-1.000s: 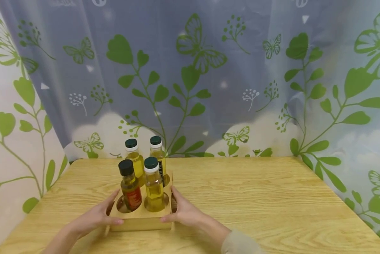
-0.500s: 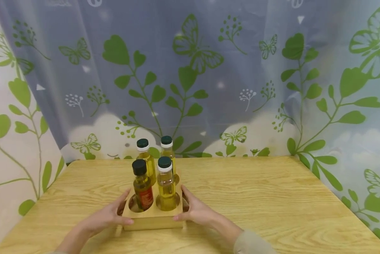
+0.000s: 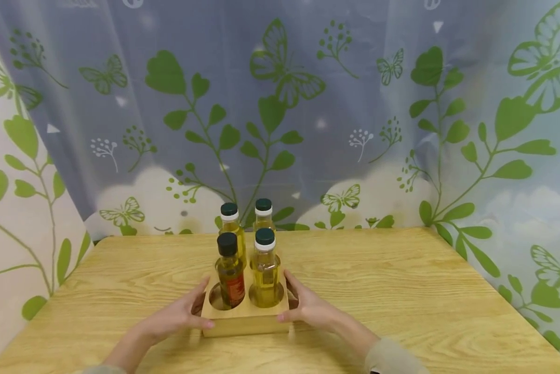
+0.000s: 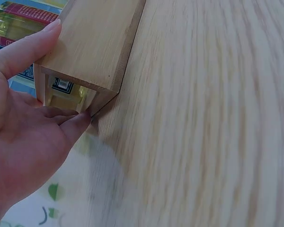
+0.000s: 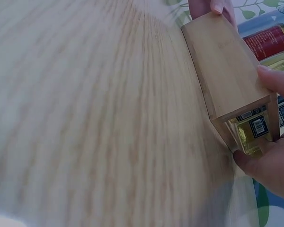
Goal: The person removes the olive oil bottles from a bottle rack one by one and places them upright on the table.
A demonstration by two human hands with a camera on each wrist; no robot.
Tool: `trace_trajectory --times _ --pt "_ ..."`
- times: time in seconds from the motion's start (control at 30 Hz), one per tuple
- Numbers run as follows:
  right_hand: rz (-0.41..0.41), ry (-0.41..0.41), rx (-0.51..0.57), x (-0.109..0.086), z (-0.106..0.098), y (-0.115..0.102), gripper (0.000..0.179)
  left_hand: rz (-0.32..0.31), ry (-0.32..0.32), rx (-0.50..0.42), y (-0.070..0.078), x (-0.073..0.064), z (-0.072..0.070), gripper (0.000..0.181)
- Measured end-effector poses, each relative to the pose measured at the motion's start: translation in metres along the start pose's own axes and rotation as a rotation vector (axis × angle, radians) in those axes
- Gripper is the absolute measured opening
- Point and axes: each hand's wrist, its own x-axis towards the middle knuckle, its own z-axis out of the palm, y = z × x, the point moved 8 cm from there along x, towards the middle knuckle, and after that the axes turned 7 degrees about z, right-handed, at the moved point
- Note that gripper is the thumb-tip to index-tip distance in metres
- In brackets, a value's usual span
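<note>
A wooden bottle rack (image 3: 246,326) stands on the table between both hands in the head view. Its round holes hold a dark bottle (image 3: 230,283) with black cap and red label, front left, and clear bottles of yellow oil (image 3: 266,272) with green caps. My left hand (image 3: 179,315) grips the rack's left end, thumb on the front board (image 4: 92,40), fingers at the open side. At the right end my right hand (image 3: 315,310) holds it the same way; in the right wrist view its fingertips (image 5: 244,161) reach the lower edge.
The wood-grain table (image 3: 401,291) stretches to both sides and behind the rack. A curtain (image 3: 345,114) printed with leaves and butterflies hangs along the table's back edge, with similar patterned cloth (image 3: 542,208) at the right.
Both hands have moved the rack and its bottles rightward across the table, from left of centre toward the middle. The grip stays the same, and the head view has shifted slightly.
</note>
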Motion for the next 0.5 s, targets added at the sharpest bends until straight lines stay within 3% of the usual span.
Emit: trace_trajectory --times 0.5 --pt "0.025 0.005 0.027 -0.031 -0.030 0.014 0.104 0.055 -0.061 0.031 0.011 0.027 0.031 0.104"
